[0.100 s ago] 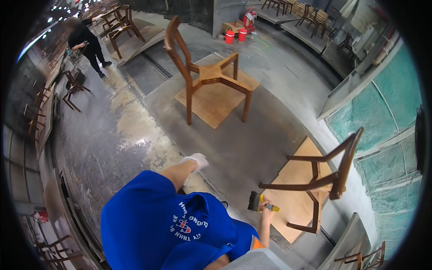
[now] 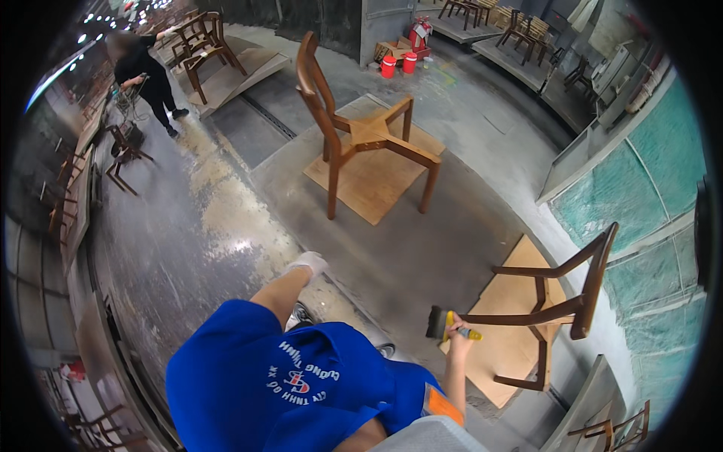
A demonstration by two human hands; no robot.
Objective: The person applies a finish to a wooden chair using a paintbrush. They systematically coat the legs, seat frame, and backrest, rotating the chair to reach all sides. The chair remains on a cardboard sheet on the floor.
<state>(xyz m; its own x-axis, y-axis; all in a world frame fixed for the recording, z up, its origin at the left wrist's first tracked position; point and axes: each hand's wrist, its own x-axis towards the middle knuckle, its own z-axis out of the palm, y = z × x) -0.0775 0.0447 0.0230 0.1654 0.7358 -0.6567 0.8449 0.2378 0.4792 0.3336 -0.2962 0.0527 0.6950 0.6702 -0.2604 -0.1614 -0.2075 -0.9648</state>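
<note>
My right hand (image 2: pixel 458 337) is closed around the handle of a wide paintbrush (image 2: pixel 438 322) with dark bristles and yellow parts. It is beside the near end of a brown wooden chair frame (image 2: pixel 576 313), which lies tipped over on a plywood board (image 2: pixel 486 369) at the right. My left hand (image 2: pixel 307 264), in a whitish glove, hangs over the floor at the left, touching nothing I can see; its fingers are too indistinct to read. Ahead, a seatless wooden chair frame (image 2: pixel 369 135) stands upright on another plywood board (image 2: pixel 376 200).
Two red buckets (image 2: pixel 409 62) and a fire extinguisher (image 2: pixel 419 36) stand at the back. A co-worker in dark clothes (image 2: pixel 151 79) is far left, beside another chair frame (image 2: pixel 207 56) on a board. A green-covered wall (image 2: pixel 633 203) borders the right side.
My left hand has drawn back slightly to the left. The right hand, still holding the paintbrush, has shifted a little right and forward. The whole view has turned slightly.
</note>
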